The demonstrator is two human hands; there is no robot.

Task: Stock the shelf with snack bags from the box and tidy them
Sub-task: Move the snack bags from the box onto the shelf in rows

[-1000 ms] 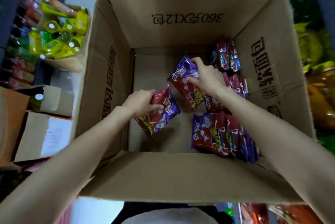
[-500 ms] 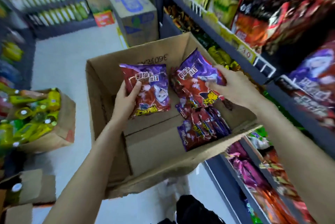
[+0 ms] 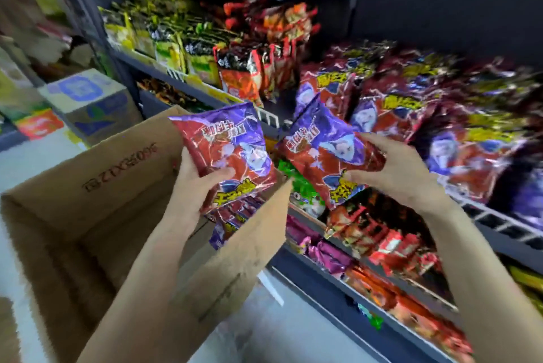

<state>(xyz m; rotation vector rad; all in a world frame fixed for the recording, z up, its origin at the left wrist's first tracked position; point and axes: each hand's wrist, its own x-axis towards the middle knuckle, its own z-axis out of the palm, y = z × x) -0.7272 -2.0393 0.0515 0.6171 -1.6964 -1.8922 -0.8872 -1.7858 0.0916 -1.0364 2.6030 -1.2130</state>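
Two snack bags are held above the open cardboard box, one in each hand. The left hand grips the left bag by its lower edge, thumb curled across the front and fingers behind it. The right hand grips the right bag from its right side, fingers curled over the upper edge and thumb pressed on the front near the bottom. Both bags are clear of the box and are carried just in front of the shelf, where matching red-and-purple bags are already stacked in rows. More bags of the same kind remain in the box.

The step in hand is judged to be the transfer of both bags to the shelf. For a good result, the following is advised:

1. The right bag is placed first, since it is nearest the matching stack.
2. Each bag is turned upright before release, as the print at present reads upside down to the wearer.
3. The bag is set beside or in front of its like, printed face outward, behind the wire front rail.
4. Pressure is kept light; the bags look air-filled and are likely to crush or slip if squeezed.
5. Neighbouring bags are steadied if they lean.

The far right of the view is blurred, so the free room on the shelf cannot be judged there.
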